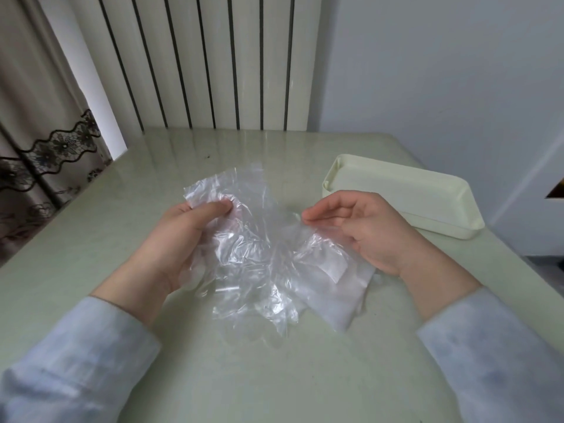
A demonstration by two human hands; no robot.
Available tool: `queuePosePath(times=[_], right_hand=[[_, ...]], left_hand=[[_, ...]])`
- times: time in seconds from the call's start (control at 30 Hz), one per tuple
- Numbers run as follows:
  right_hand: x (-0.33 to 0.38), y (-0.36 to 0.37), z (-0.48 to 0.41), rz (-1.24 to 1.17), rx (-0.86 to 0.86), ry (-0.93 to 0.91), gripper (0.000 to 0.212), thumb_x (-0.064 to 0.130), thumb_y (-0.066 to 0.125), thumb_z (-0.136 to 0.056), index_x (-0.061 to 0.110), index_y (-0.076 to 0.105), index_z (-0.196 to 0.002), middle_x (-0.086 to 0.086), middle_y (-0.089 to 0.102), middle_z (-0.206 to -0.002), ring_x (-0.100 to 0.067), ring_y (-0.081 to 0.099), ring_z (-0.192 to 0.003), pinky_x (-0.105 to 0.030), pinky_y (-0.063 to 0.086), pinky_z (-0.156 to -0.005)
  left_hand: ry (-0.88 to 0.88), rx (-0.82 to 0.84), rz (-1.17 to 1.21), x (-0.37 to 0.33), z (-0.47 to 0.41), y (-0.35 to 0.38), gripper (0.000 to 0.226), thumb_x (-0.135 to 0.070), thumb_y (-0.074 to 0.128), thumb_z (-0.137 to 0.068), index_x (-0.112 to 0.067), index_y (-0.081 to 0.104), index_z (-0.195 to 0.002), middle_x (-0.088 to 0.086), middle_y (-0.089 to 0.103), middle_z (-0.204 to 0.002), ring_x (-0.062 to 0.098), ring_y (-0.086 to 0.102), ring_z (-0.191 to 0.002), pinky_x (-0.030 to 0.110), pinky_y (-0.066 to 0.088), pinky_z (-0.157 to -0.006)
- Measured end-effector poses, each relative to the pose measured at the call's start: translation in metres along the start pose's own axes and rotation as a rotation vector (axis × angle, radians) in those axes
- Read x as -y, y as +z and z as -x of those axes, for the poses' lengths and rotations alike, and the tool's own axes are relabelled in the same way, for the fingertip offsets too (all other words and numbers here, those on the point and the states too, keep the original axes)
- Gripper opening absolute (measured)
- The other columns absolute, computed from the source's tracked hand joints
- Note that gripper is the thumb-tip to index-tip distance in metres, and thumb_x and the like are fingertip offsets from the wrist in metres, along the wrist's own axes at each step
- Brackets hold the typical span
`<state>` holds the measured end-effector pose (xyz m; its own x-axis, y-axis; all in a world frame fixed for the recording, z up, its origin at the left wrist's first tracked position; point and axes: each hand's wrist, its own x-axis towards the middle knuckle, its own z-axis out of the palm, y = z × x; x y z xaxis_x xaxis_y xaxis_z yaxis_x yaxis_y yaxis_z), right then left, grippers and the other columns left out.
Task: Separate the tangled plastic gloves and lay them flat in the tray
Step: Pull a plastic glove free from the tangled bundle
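A crumpled bunch of clear plastic gloves [256,254] hangs between both hands, just above the pale green table. My left hand [183,236] pinches the upper left part of the bunch between thumb and fingers. My right hand [360,227] pinches its right edge at the fingertips, and a whiter, folded part of plastic [332,288] hangs under that palm. How many gloves are in the tangle cannot be told. The cream rectangular tray [427,190] stands to the right, behind my right hand, with nothing visible inside it.
The table [274,377] meets a white ribbed radiator [213,62] and a wall at the back. A patterned curtain [36,141] hangs beyond the left edge. The table's right edge runs close behind the tray.
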<state>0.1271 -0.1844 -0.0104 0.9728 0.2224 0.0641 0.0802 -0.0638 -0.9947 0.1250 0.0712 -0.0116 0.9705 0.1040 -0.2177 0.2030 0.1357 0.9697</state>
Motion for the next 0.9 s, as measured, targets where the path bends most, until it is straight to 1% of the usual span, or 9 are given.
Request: queuePosePath(times=[0.1, 0.27, 0.37, 0.47, 0.53, 0.6, 0.73, 0.8, 0.9], right_hand=[[0.001, -0.006, 0.005, 0.058, 0.154, -0.041, 0.033, -0.011, 0.056, -0.071, 0.007, 0.072, -0.094, -0.012, 0.077, -0.109, -0.023, 0.07, -0.113, -0.027, 0.054, -0.1], [-0.005, -0.008, 0.007, 0.275, 0.247, 0.045, 0.061, -0.031, 0.043, -0.079, 0.017, 0.074, -0.1, 0.004, 0.073, -0.123, -0.004, 0.063, -0.123, -0.032, 0.044, -0.113], [-0.007, -0.003, 0.005, 0.323, 0.188, 0.025, 0.044, -0.017, 0.064, -0.075, 0.023, 0.077, -0.087, 0.009, 0.076, -0.114, -0.006, 0.067, -0.118, -0.021, 0.054, -0.094], [-0.003, -0.001, 0.003, 0.338, 0.055, -0.066, 0.029, 0.002, 0.065, -0.069, 0.025, 0.079, -0.081, 0.001, 0.079, -0.098, -0.017, 0.073, -0.102, -0.021, 0.056, -0.078], [-0.001, -0.002, 0.002, 0.329, -0.013, -0.147, 0.019, 0.007, 0.079, -0.079, 0.024, 0.082, -0.085, -0.001, 0.079, -0.094, -0.022, 0.074, -0.095, -0.03, 0.059, -0.082], [0.002, -0.003, 0.001, 0.346, -0.084, -0.225, 0.023, 0.009, 0.076, -0.089, 0.031, 0.081, -0.085, 0.008, 0.078, -0.101, -0.015, 0.072, -0.102, -0.039, 0.056, -0.094], [0.012, -0.005, 0.004, 0.368, -0.238, -0.389, 0.023, 0.004, 0.077, -0.087, 0.026, 0.079, -0.086, 0.01, 0.077, -0.099, -0.008, 0.068, -0.104, -0.031, 0.051, -0.096], [0.016, -0.004, 0.004, 0.293, -0.274, -0.404, 0.019, 0.001, 0.079, -0.083, 0.02, 0.079, -0.082, 0.005, 0.077, -0.086, -0.008, 0.069, -0.087, -0.025, 0.054, -0.085], [0.023, 0.0, 0.007, 0.118, -0.236, -0.394, 0.012, -0.002, 0.081, -0.074, 0.008, 0.075, -0.075, -0.01, 0.069, -0.072, -0.023, 0.063, -0.067, -0.032, 0.053, -0.061]], left_hand=[[0.001, -0.006, 0.009, 0.001, -0.002, -0.001, 0.012, -0.022, 0.071, -0.091, -0.012, 0.067, -0.087, 0.001, 0.062, -0.072, 0.008, 0.027, -0.028, 0.012, 0.024, -0.032], [-0.014, 0.022, 0.023, 0.001, 0.0, 0.001, 0.009, -0.019, 0.069, -0.093, -0.011, 0.069, -0.088, 0.003, 0.063, -0.076, 0.007, 0.031, -0.026, 0.011, 0.026, -0.031], [-0.016, 0.025, 0.03, 0.001, 0.002, 0.003, 0.01, -0.017, 0.068, -0.094, -0.011, 0.068, -0.085, 0.002, 0.063, -0.072, 0.006, 0.03, -0.026, 0.01, 0.025, -0.031], [-0.02, 0.008, 0.023, 0.001, 0.002, 0.003, 0.014, -0.019, 0.07, -0.092, -0.012, 0.067, -0.08, 0.002, 0.058, -0.065, 0.006, 0.026, -0.026, 0.011, 0.023, -0.029], [-0.023, -0.002, 0.026, 0.0, 0.002, 0.003, 0.013, -0.019, 0.07, -0.092, -0.012, 0.066, -0.082, 0.005, 0.058, -0.073, 0.006, 0.026, -0.025, 0.01, 0.024, -0.03], [-0.024, -0.008, 0.031, -0.001, 0.003, 0.004, 0.011, -0.019, 0.069, -0.093, -0.012, 0.066, -0.084, 0.006, 0.059, -0.08, 0.005, 0.029, -0.025, 0.01, 0.025, -0.03], [-0.015, -0.028, 0.025, -0.001, 0.006, 0.008, 0.011, -0.016, 0.069, -0.094, -0.013, 0.066, -0.083, -0.004, 0.06, -0.056, 0.002, 0.037, -0.027, 0.01, 0.026, -0.03], [-0.003, -0.02, 0.028, 0.001, 0.005, 0.01, 0.008, -0.013, 0.068, -0.094, -0.01, 0.068, -0.086, -0.006, 0.06, -0.051, 0.001, 0.045, -0.031, 0.01, 0.03, -0.032], [0.001, -0.009, 0.049, 0.003, 0.003, 0.011, 0.007, -0.012, 0.07, -0.092, -0.006, 0.071, -0.09, -0.001, 0.064, -0.06, 0.004, 0.057, -0.046, 0.01, 0.036, -0.037]])
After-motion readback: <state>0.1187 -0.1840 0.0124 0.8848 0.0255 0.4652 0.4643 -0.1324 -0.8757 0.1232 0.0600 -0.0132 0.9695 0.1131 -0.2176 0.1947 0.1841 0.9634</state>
